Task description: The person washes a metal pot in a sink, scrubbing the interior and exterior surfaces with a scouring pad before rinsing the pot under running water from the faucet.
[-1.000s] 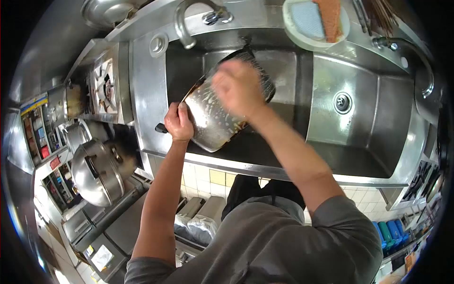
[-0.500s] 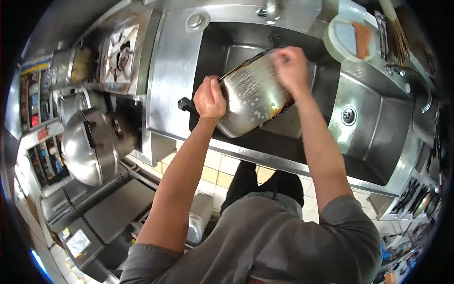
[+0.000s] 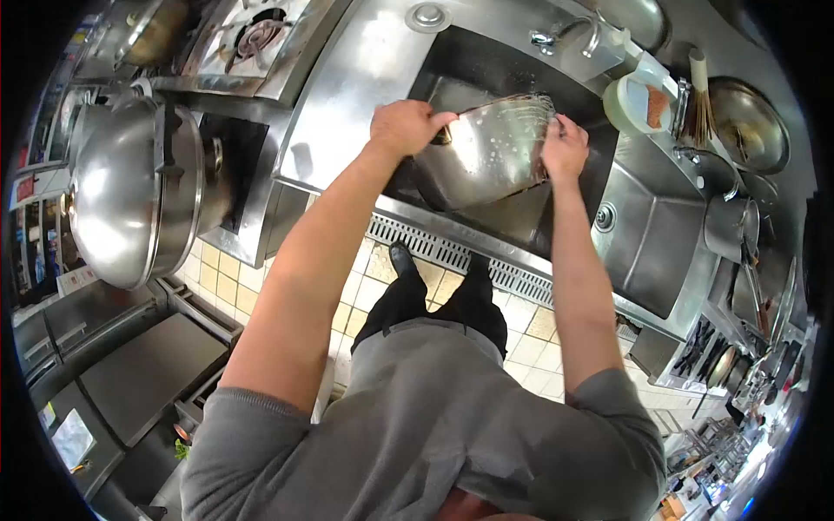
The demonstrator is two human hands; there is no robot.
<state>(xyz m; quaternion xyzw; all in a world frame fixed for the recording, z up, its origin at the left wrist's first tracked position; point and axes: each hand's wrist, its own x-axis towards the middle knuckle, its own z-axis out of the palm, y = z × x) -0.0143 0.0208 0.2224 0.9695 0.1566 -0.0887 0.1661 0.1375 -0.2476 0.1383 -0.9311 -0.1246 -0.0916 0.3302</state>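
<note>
A wet, rectangular metal pan (image 3: 491,148) with soap streaks and dark burnt edges is held tilted over the large sink basin (image 3: 434,56). My left hand (image 3: 404,128) grips the pan's upper left edge, its thumb along the rim. At the right edge, my right hand (image 3: 565,149) is closed around the side of the pan, slightly blurred; whether it also has a scrubber under the fingers is hidden.
A smaller sink (image 3: 665,234) adjoins on the right. Behind it are a pale bowl (image 3: 612,104) with a brown scouring pad (image 3: 658,106), a bamboo brush (image 3: 698,104) and a faucet (image 3: 547,42). To the left stand a gas burner (image 3: 259,39) and a big domed steel pot (image 3: 113,191).
My right hand has gone from a blurred spot on the pan's upper face to its right edge. My left hand now holds the upper left edge. The camera view has turned and shifted.
</note>
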